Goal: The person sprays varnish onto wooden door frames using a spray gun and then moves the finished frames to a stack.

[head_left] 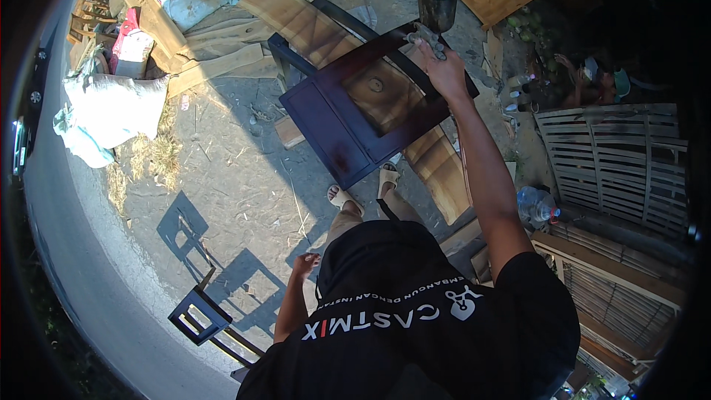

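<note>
My right hand [444, 68] is closed around a metal spray gun [425, 35] with a dark lidded cup [437, 4], held over the far right part of a dark red-brown wooden frame [348, 115]. One end of the frame is a solid panel; the rest surrounds a rectangular opening. Beneath it runs a long brown plank [437, 170], with black wooden bars [290, 55] beside it. A thin hose shows along my right forearm. My left hand [304, 264] hangs low by my left side, fingers curled, with nothing visible in them.
A black wooden piece of furniture [200, 316] stands at the lower left, near the road [89, 274]. Loose boards [222, 67] and white sacks [118, 107] lie at the far left. On the right are a slatted panel [611, 163] and a clear plastic jug [536, 204].
</note>
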Motion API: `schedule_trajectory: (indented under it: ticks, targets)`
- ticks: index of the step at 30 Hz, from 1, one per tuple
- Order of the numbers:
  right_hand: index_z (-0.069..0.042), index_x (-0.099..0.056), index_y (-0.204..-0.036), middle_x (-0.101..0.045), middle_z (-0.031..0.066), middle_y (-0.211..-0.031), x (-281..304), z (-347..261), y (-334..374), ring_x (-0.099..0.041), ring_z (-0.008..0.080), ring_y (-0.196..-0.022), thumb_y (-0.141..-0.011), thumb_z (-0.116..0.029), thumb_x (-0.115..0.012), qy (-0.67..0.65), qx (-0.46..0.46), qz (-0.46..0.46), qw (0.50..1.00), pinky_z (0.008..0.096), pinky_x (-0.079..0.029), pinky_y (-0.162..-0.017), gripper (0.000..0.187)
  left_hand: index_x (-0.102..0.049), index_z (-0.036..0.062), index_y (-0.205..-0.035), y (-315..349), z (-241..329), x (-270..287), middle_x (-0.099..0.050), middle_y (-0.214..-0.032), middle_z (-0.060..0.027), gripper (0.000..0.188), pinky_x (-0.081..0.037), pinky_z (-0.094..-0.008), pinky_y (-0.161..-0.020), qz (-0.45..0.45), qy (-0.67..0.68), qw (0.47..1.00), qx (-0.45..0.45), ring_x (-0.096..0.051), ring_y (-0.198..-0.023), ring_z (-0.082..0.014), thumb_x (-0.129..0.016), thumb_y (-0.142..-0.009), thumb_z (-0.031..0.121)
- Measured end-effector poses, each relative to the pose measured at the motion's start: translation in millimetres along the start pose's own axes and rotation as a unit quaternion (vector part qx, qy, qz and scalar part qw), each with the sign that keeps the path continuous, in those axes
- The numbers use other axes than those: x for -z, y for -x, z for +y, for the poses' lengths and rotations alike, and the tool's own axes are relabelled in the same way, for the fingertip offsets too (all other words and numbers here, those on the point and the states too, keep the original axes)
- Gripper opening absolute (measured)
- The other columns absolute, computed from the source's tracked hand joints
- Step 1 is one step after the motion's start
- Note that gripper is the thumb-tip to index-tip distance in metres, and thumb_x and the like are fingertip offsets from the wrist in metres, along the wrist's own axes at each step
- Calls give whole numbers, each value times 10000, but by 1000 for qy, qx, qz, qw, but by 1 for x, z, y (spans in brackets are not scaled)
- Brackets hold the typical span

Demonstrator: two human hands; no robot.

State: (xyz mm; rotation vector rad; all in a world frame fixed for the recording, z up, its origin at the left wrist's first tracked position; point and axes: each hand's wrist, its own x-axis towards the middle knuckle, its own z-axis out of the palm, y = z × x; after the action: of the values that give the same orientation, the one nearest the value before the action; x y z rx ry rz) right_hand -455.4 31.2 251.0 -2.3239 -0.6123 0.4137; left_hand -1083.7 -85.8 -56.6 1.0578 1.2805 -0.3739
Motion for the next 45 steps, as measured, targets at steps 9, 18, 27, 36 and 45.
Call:
schedule_trajectory:
  ticks: [9,18,27,36,45]
  targets:
    - [51,-738,-1003,-719,294,-1024,31,60,-71,-682,460,-1042,-882,-675,-640,63,-45,101,992,489,-506,-939,743,-715,-55,-1088,29,63,-4,-748,-1003,-119,285,-578,-344,-775,15,-100,995,-16,-719,-881,-201,-641,-1005,207]
    - [69,-719,-897,-720,207,-765,61,58,-44,-733,355,-856,-855,-667,-683,4,-60,91,994,439,-534,-866,738,-708,-73,-1106,22,76,3,-743,-1020,-131,285,-583,-335,-814,-6,-102,995,-10,-714,-900,-201,-637,-1008,185]
    - [3,-755,-959,-656,99,-642,95,116,48,-664,188,-637,-902,-504,-741,17,-8,181,983,358,-525,-671,510,-715,-60,-1103,-12,56,20,-756,-1017,-138,313,-583,-331,-804,-32,-88,994,-59,-733,-899,-209,-652,-995,227]
    - [11,-754,-971,-655,76,-647,123,128,132,-633,162,-601,-923,-437,-742,40,-8,220,975,346,-517,-632,451,-723,-50,-1096,-31,49,45,-760,-993,-124,300,-582,-314,-762,-43,-111,993,-13,-726,-845,-188,-666,-984,223]
    - [25,-749,-907,-671,95,-643,101,84,78,-664,190,-637,-901,-552,-720,-4,-76,117,990,356,-520,-659,578,-723,-53,-1074,-27,56,35,-759,-970,-118,271,-583,-306,-764,-42,-74,996,-19,-721,-834,-175,-666,-986,196]
